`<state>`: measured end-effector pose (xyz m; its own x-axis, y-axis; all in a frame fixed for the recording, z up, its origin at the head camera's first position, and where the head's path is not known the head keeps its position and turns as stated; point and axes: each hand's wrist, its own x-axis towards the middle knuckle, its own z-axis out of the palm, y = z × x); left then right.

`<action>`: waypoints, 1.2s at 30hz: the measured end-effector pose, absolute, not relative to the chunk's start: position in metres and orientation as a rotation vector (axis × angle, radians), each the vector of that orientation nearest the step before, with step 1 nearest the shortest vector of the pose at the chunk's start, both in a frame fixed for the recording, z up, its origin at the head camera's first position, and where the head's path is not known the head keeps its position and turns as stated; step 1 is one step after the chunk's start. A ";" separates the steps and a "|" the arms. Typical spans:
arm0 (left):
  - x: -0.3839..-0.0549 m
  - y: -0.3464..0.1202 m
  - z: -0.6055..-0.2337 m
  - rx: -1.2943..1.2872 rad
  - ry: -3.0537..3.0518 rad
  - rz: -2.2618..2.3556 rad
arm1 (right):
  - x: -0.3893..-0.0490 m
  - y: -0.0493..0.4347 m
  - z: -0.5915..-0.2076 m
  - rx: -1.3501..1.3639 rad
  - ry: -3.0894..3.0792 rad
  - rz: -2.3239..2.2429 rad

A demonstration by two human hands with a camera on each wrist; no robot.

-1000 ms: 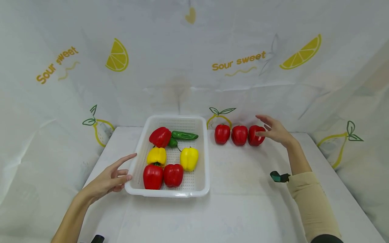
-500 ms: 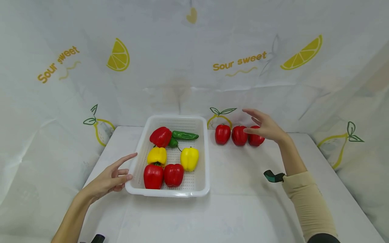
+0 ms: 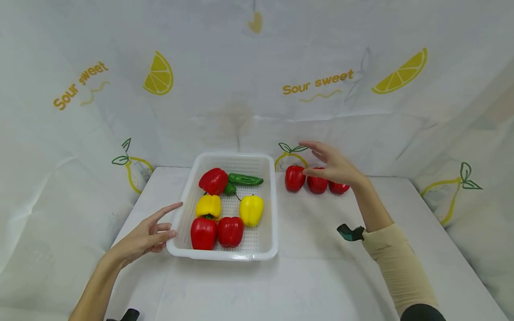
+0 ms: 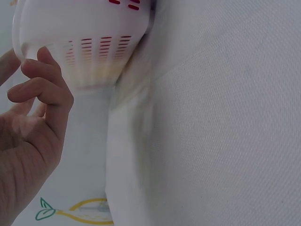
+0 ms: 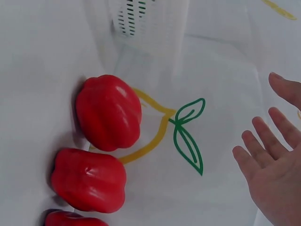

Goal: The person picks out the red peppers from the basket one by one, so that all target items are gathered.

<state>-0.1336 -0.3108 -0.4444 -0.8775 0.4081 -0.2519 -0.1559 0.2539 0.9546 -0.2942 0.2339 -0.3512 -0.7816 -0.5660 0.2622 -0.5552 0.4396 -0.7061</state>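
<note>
My left hand (image 3: pixel 140 240) holds the left rim of a white plastic basket (image 3: pixel 225 255), thumb tip at the rim and index finger stretched along it. In the left wrist view, bent fingers (image 4: pixel 47 89) lie against the basket's outer wall. My right hand (image 3: pixel 337 168) hovers with fingers spread and nothing in it. Below it, three red bell peppers stand in a row: a left one (image 3: pixel 294 179), a middle one (image 3: pixel 316 184) and a right one (image 3: pixel 339 188), partly covered by the hand. In the right wrist view, the palm (image 5: pixel 277 183) is apart from the peppers.
Inside the basket lie three red bell peppers, one at the back (image 3: pixel 213 181), two yellow bell peppers, including a right one (image 3: pixel 251 210), a long green pepper (image 3: pixel 246 179) and a smaller green one (image 3: pixel 230 189). Behind the white table (image 3: pixel 313 285) hangs a lemon-printed sheet (image 3: pixel 237 71).
My right hand has moved left over the row, from the right red pepper to above the left and middle ones, carrying nothing. The left hand and basket have stayed put.
</note>
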 end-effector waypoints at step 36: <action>-0.134 -0.310 -0.446 0.253 2.098 1.657 | -0.306 0.092 -0.314 -1.339 2.430 -1.041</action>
